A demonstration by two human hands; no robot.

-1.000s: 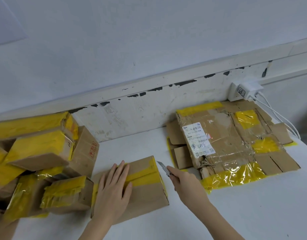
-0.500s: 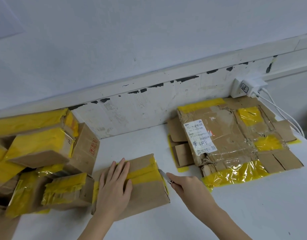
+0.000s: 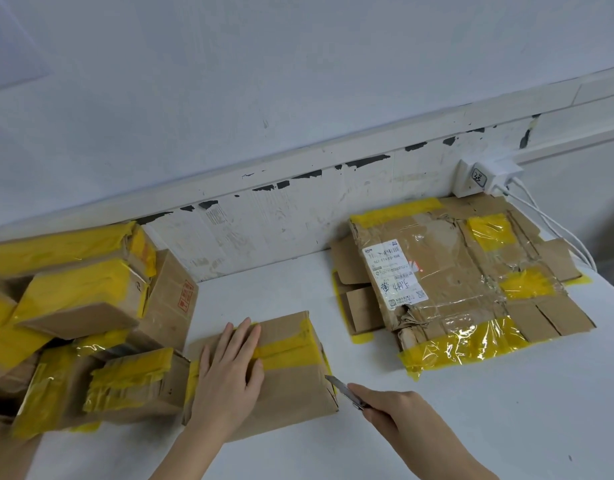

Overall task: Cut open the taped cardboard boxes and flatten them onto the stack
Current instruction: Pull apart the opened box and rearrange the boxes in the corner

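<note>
A small cardboard box (image 3: 291, 393) with a yellow tape band across its top lies on the white table, front centre. My left hand (image 3: 229, 372) presses flat on the box top, fingers straight. My right hand (image 3: 392, 410) grips a utility knife (image 3: 343, 389); its blade tip touches the box's right end near the lower corner. A stack of flattened boxes (image 3: 471, 282) with yellow and clear tape and a white label lies at the back right.
A pile of several taped boxes (image 3: 76, 306) crowds the left side, touching the box under my hand. A white power strip (image 3: 485, 178) with cables sits on the wall behind the stack. White table (image 3: 471, 410) surface spreads to the right front.
My right hand has drawn the knife down the box's right end, from the taped top edge toward the lower corner. My left hand stays pressed on the box.
</note>
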